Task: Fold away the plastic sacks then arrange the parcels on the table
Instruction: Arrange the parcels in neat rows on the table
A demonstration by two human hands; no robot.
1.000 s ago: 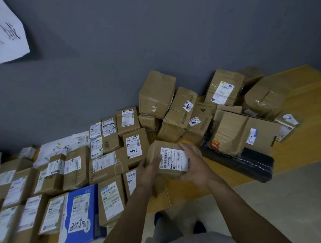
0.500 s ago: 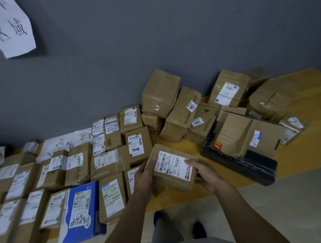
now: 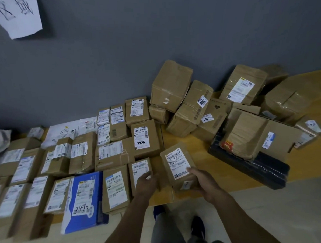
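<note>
**Brown card, white labels, one blue box**

Brown cardboard parcels [image 3: 84, 153] fill the frame, most with white, black-barcoded labels, like the small brown cardboard parcel [image 3: 177, 164] at lower centre. At lower left, a blue-and-white flat box [image 3: 82, 202] bears black handwriting. At right, a long black plastic-wrapped parcel [image 3: 263, 170] lies on the orange-yellow wooden table [image 3: 306, 163].

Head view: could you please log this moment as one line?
step: arranging parcels | right hand: grips small labelled parcel | left hand: touches neighbouring parcel
</note>
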